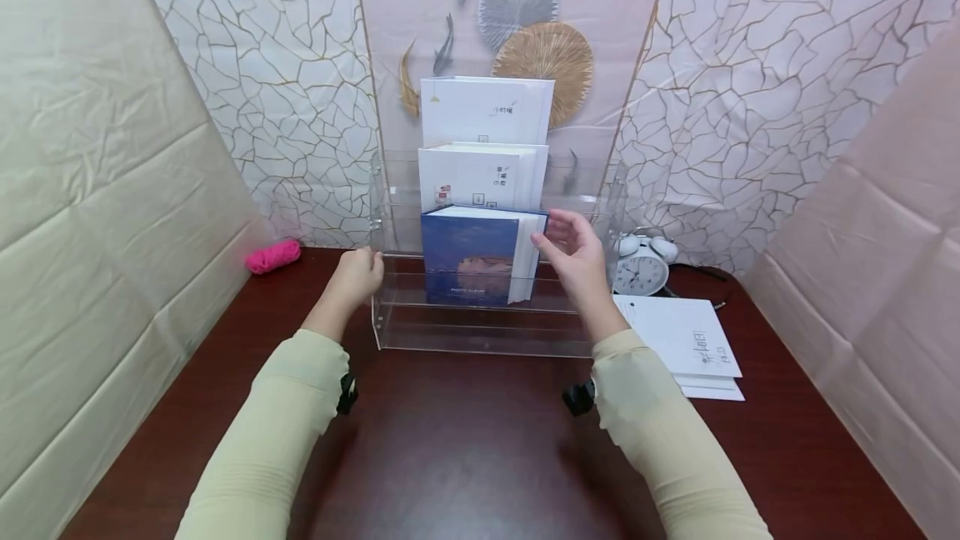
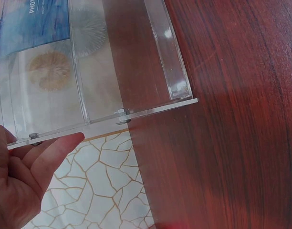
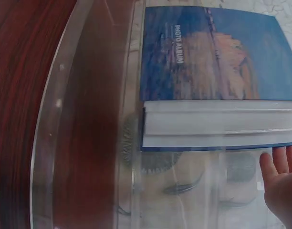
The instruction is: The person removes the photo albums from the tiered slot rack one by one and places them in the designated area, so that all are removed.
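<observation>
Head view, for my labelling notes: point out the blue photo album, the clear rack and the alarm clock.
Blue photo album (image 1: 478, 242), head view: front cover.
Clear rack (image 1: 483, 341), head view: bottom front strip.
Alarm clock (image 1: 642, 271), head view: dial.

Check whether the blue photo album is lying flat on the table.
No, the blue photo album stands in the clear rack, in front of the white books.

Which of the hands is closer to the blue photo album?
Right. The right hand is at the right edge of the blue photo album; the left hand is farther off, gripping the left side of the clear rack.
</observation>
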The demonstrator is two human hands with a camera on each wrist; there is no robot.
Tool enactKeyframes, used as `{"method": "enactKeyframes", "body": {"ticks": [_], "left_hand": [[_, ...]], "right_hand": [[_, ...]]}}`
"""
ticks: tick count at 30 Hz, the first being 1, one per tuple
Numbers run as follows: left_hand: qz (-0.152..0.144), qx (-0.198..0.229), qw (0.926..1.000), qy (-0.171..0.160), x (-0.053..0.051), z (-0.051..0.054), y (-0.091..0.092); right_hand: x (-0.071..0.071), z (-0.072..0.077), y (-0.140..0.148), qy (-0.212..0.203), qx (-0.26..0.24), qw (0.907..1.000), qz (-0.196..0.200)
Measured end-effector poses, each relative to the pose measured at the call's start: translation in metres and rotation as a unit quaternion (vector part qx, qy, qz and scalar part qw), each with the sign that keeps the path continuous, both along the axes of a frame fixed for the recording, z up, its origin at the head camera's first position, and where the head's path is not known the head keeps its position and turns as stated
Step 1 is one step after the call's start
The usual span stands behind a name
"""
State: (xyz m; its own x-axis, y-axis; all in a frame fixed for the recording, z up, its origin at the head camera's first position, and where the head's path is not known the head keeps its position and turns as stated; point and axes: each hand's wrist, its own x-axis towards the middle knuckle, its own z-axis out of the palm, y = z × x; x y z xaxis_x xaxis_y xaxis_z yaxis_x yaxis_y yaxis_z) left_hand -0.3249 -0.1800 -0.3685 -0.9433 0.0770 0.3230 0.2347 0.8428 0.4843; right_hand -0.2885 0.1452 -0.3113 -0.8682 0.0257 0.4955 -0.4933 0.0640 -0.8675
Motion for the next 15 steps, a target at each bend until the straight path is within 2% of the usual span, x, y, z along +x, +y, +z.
{"method": "enactKeyframes", "body": {"ticks": [6,10,15], "left_hand": [[0.000,0.000,1.0000,-0.003,-0.001,0.001,0.001],[0.002,0.000,1.0000,0.006,-0.002,0.000,0.001],[0.005,-0.003,1.0000,-0.002,-0.002,0.000,0.000]], "right_hand": [[-0.024,-0.024,0.000,-0.021,0.045,0.9985,-0.023],[-0.028,-0.033,-0.006,-0.042,0.101,0.9932,-0.040],[-0.026,-0.036,-0.015,-0.054,0.112,0.9902,-0.064]]}}
